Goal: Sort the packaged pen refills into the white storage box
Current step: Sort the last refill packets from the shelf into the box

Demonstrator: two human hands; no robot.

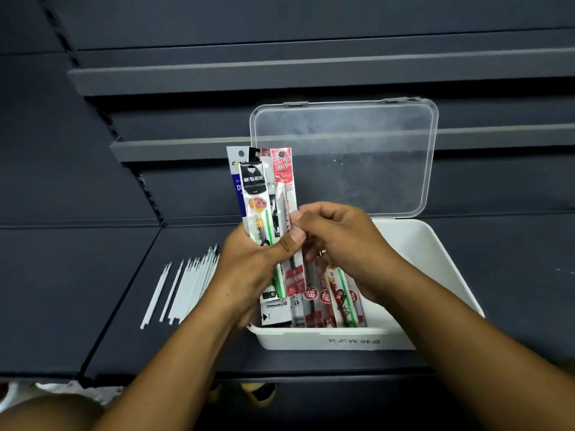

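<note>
My left hand [252,269] grips a fanned bunch of packaged pen refills [261,188] upright over the left end of the white storage box [435,259]. The bunch has a blue-and-white pack, a black pack and a red pack. My right hand [339,241] pinches the red-topped pack [284,194] at its middle, beside my left thumb. Several more packaged refills [329,303] with red labels lie flat inside the box. The box's clear lid [357,157] stands open behind.
Several loose white refills [183,287] lie in a row on the dark shelf left of the box. Dark shelf rails [280,76] rise behind. The shelf's front edge runs below the box, with shoes on the floor underneath.
</note>
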